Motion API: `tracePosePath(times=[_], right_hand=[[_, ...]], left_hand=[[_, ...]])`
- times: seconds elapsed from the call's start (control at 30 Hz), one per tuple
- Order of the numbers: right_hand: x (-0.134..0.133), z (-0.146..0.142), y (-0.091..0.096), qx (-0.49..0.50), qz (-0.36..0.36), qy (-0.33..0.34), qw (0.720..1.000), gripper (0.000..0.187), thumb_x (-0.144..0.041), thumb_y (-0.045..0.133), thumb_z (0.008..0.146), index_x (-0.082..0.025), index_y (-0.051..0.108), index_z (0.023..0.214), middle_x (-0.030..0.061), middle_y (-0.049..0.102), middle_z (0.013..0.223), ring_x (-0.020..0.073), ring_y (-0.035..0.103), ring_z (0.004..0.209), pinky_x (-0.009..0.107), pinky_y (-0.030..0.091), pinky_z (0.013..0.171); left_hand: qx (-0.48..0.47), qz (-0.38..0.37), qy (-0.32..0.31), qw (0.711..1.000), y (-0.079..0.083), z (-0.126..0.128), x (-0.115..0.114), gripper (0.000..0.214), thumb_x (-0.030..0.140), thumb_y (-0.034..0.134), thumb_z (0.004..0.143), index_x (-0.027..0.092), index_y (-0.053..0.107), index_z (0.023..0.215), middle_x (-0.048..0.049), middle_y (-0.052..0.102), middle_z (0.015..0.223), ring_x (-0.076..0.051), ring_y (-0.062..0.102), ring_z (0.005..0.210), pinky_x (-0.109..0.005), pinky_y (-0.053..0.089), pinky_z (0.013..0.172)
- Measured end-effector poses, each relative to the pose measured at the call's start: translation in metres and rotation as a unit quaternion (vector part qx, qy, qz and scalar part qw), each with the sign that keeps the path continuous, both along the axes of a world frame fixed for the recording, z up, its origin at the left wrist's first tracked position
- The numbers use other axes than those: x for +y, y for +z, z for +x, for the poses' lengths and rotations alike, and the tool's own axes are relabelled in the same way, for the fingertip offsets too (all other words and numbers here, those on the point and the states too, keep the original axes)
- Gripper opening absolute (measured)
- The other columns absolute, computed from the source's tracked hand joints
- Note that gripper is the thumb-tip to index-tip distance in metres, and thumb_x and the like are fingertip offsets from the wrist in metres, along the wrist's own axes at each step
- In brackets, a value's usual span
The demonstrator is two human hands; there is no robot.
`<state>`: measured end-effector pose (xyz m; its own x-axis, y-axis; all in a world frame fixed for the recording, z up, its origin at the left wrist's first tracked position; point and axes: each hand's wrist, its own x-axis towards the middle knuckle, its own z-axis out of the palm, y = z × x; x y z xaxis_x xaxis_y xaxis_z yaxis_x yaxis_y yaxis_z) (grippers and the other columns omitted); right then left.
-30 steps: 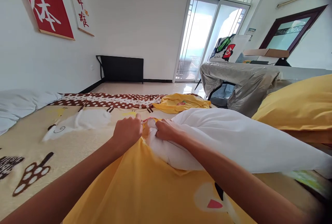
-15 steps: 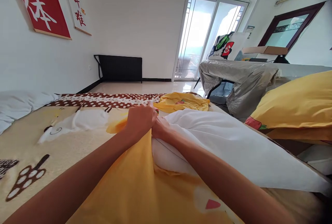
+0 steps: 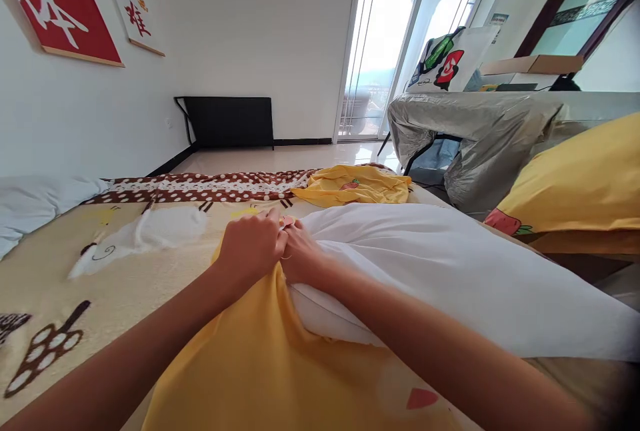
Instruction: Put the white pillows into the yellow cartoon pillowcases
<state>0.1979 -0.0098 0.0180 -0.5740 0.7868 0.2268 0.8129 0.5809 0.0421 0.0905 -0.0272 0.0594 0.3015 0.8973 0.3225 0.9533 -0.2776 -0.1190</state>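
Note:
A yellow pillowcase [image 3: 240, 358] with a pink patch near its front lies before me, its far edge bunched up in my hands. My left hand [image 3: 254, 241] is closed on the gathered yellow cloth. Right beside it, touching, my right hand [image 3: 303, 251] is also closed on the edge of the pillowcase; a thin ring shows on it. A white pillow [image 3: 420, 258] lies to the right, under and beyond my right forearm, with its near left part tucked against the pillowcase opening. The fingertips of both hands are mostly hidden.
A patterned beige blanket [image 3: 135, 304] covers the bed. Another yellow cloth [image 3: 360, 184] lies crumpled at its far edge. On the left is a white pillow [image 3: 45, 204]; on the right, a yellow pillow [image 3: 580, 184]. A plastic-covered table [image 3: 475, 124] stands behind, holding boxes [image 3: 533, 64].
Both hands have shifted slightly left and toward me, still together on the cloth. The yellow fabric below them hangs looser. The view has tilted down a little.

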Motion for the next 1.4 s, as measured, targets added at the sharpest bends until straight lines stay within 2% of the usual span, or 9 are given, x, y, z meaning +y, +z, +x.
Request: tracePosePath(times=[0.23,0.37,0.43,0.53,0.63,0.77,1.0,1.13,1.4], right_hand=[[-0.056,0.012,0.010,-0.048,-0.082,0.092,0.991,0.024,-0.023,0.052,0.077,-0.013,0.066,0.094,0.0144,0.066,0.101,0.0261,0.056,0.100,0.041,0.037,0.089],[-0.040,0.044,0.040,0.020,-0.208,0.190,0.959,0.030,-0.029,0.054,0.082,-0.019,0.063,0.109,0.0071,0.065,0.113,0.0201,0.059,0.102,0.034,0.041,0.090],[-0.017,0.067,0.050,0.089,-0.191,0.144,0.967,0.029,-0.030,0.054,0.084,-0.022,0.064,0.110,0.0038,0.067,0.113,0.0180,0.061,0.101,0.030,0.044,0.087],[0.022,0.099,0.042,0.097,-0.045,-0.027,0.994,0.045,-0.035,0.061,0.079,-0.023,0.058,0.123,0.0069,0.060,0.126,0.0257,0.053,0.116,0.039,0.038,0.097],[0.047,0.117,0.013,0.027,-0.079,-0.089,0.993,0.062,-0.053,0.054,0.082,-0.022,0.047,0.135,0.0101,0.050,0.137,0.0306,0.043,0.127,0.046,0.028,0.105],[0.057,0.116,-0.015,0.003,-0.110,-0.102,0.989,0.062,-0.062,0.036,0.088,-0.023,0.048,0.134,0.0117,0.056,0.131,0.0287,0.051,0.119,0.045,0.028,0.102],[0.050,0.099,-0.019,-0.034,-0.081,-0.143,0.986,0.034,-0.039,0.041,0.093,-0.022,0.062,0.114,0.0081,0.071,0.103,0.0222,0.062,0.098,0.029,0.038,0.082],[0.031,0.088,-0.017,-0.052,-0.054,-0.174,0.982,0.034,-0.031,0.033,0.095,-0.021,0.065,0.102,0.0099,0.070,0.100,0.0216,0.064,0.093,0.027,0.039,0.075],[-0.035,0.062,0.023,-0.106,0.011,-0.158,0.982,0.031,-0.019,0.037,0.091,-0.026,0.057,0.114,0.0051,0.071,0.095,0.0207,0.066,0.083,0.028,0.039,0.067]], left_hand=[[-0.018,-0.149,-0.001,0.989,-0.010,-0.012,-0.010,0.023,0.025,0.040,0.078,0.017,0.062,0.082,-0.0113,0.067,0.081,-0.029,0.065,0.078,-0.036,0.047,0.062],[-0.019,-0.164,0.004,0.986,-0.018,-0.015,-0.013,0.027,0.028,0.039,0.081,0.015,0.063,0.082,-0.0133,0.067,0.082,-0.030,0.066,0.080,-0.038,0.049,0.065],[-0.011,-0.166,0.000,0.986,-0.021,-0.014,-0.013,0.027,0.027,0.040,0.080,0.015,0.064,0.085,-0.0141,0.068,0.085,-0.029,0.066,0.083,-0.038,0.049,0.067],[-0.002,-0.164,-0.001,0.987,-0.024,-0.012,-0.011,0.028,0.024,0.041,0.080,0.015,0.065,0.089,-0.0146,0.068,0.086,-0.027,0.066,0.085,-0.035,0.049,0.069],[0.003,-0.163,0.000,0.987,-0.026,-0.012,-0.008,0.029,0.025,0.042,0.080,0.015,0.067,0.090,-0.0151,0.068,0.086,-0.026,0.066,0.086,-0.033,0.049,0.070],[0.015,-0.162,-0.004,0.987,-0.025,-0.008,-0.004,0.027,0.024,0.044,0.080,0.015,0.067,0.092,-0.0148,0.069,0.087,-0.025,0.066,0.086,-0.033,0.049,0.071],[0.011,-0.102,0.010,0.995,-0.026,0.012,0.000,0.028,0.014,0.044,0.083,0.008,0.057,0.108,-0.0186,0.065,0.098,-0.027,0.065,0.090,-0.034,0.049,0.071],[0.005,-0.079,0.020,0.997,-0.027,0.023,0.006,0.028,0.007,0.041,0.084,0.006,0.057,0.107,-0.0212,0.064,0.100,-0.029,0.063,0.095,-0.036,0.048,0.073],[-0.029,-0.035,-0.014,0.999,-0.007,0.017,-0.004,0.033,0.007,0.035,0.087,0.007,0.051,0.116,-0.0180,0.067,0.084,-0.026,0.066,0.088,-0.031,0.047,0.069]])
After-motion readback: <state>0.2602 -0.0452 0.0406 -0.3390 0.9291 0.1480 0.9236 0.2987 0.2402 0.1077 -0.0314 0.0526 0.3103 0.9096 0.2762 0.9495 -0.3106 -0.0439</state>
